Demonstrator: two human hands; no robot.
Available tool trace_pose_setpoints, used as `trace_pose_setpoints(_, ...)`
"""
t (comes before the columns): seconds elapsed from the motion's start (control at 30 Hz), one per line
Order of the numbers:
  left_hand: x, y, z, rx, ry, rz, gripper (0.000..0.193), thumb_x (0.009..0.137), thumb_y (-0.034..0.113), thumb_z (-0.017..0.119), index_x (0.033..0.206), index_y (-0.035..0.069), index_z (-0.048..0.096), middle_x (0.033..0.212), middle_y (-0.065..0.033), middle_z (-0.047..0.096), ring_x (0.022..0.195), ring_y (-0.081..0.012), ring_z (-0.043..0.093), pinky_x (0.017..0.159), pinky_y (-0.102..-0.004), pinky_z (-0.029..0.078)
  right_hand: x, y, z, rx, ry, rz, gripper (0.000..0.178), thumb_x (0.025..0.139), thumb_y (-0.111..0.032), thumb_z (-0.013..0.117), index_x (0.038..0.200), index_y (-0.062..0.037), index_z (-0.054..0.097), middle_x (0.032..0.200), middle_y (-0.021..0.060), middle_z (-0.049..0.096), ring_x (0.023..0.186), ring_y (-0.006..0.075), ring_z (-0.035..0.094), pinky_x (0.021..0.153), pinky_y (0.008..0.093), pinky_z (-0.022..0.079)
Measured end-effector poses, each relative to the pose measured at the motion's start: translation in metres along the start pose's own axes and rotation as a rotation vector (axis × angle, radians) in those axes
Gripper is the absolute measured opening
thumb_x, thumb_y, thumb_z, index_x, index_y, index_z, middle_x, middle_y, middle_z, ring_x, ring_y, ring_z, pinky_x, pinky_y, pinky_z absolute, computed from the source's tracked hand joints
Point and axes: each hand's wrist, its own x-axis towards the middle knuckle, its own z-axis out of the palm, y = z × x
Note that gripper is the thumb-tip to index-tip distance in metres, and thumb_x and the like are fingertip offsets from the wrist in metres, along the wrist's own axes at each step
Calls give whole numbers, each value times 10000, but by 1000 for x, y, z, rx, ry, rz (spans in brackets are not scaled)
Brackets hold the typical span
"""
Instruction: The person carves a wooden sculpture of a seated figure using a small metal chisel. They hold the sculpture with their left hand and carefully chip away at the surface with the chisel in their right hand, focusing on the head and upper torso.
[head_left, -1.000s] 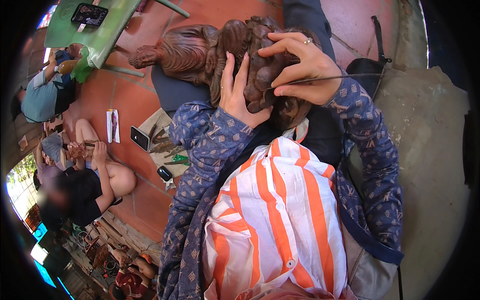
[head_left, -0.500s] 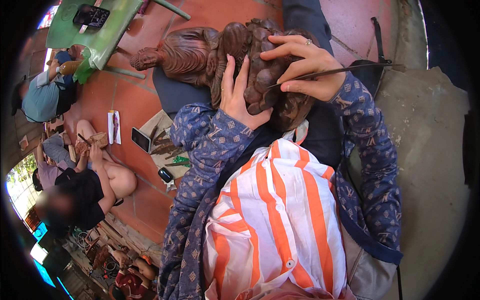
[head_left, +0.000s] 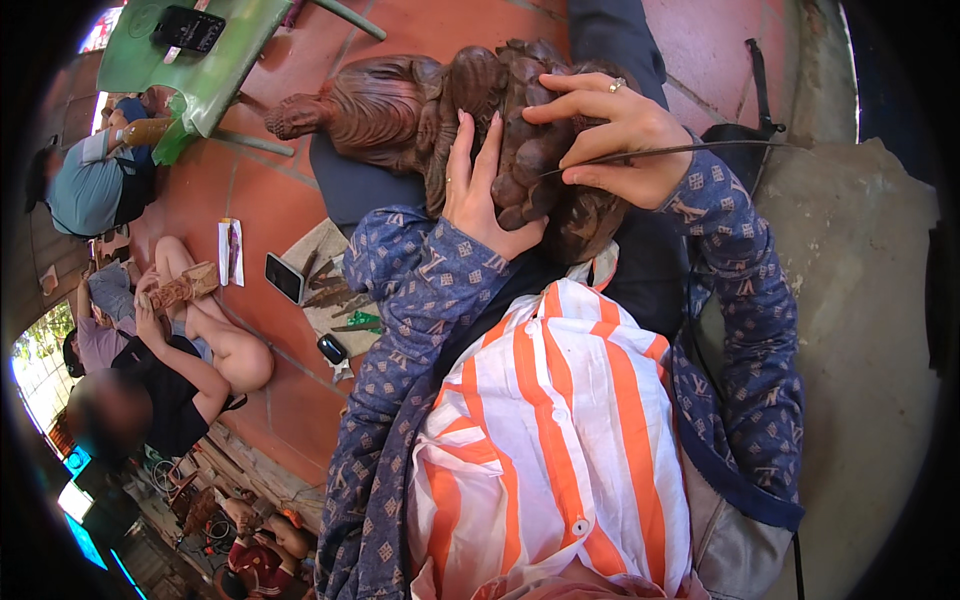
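Observation:
A dark brown carved wooden statue (head_left: 385, 110) of a seated robed figure lies across my lap, its head to the left and its rounded, lumpy base to the right. My left hand (head_left: 480, 195) grips the base, two fingers stretched over the carving and the thumb at its near edge. In my right hand (head_left: 625, 140), a long, thin, dark file-like tool (head_left: 735, 144) is pinched between thumb and fingers. Its inner tip meets the rounded carving beside my left fingers, while the other end sticks out to the right. The upper fingers of that hand rest on the statue.
On the tiled floor to the left, a cloth (head_left: 325, 245) holds several slim tools, beside a phone (head_left: 284, 277) and a small black case (head_left: 331, 348). A green chair (head_left: 235, 60) bearing another phone stands at upper left. Co-workers sit along the left; one holds a carved wooden piece (head_left: 185, 285).
The file-like tool has turned in my right hand and now shows its narrow edge. My left hand and the statue hardly differ. A co-worker's hands have shifted on their carving.

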Motion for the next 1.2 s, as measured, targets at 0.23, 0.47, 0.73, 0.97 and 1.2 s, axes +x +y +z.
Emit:
trace_pose_setpoints(0.23,-1,-1,1,-17,14,9,1093,577,157,838,1497,19,264,1516,-307,195,1403,-416,294,1118,-444,316,6,-20,14,-71,77,72,138,718,-173,791,816,-92,737,1248,166,597,1302,401,435,1046,505,346)
trace_pose_setpoints(0.47,0,1,-1,9,13,13,1091,578,150,835,1496,14,261,1517,-306,192,1403,-418,295,1113,-446,324,2,-1,2,-1,51,16,136,697,-181,792,773,-88,728,1143,164,625,1158,368,520,1052,493,358)
trace_pose_setpoints(0.73,2,1,-2,-20,1,-11,1087,582,167,828,1500,24,263,1522,-293,194,1405,-419,287,1123,-448,308,8,-13,9,-76,140,11,141,689,-173,794,780,-88,728,1142,136,632,1113,363,547,1044,490,367)
trace_pose_setpoints(0.97,2,0,-7,-17,6,1,1072,598,184,823,1499,21,266,1525,-288,195,1402,-420,288,1127,-456,293,-30,7,-44,288,326,144,121,861,-89,654,907,17,690,1300,207,582,1256,323,516,1061,424,389)
trace_pose_setpoints(1.2,4,1,-7,-15,1,30,1078,603,222,840,1492,0,272,1524,-295,193,1398,-421,291,1124,-452,287,-66,29,-14,676,941,558,231,972,-162,564,995,48,659,1104,186,670,989,209,644,906,334,514)
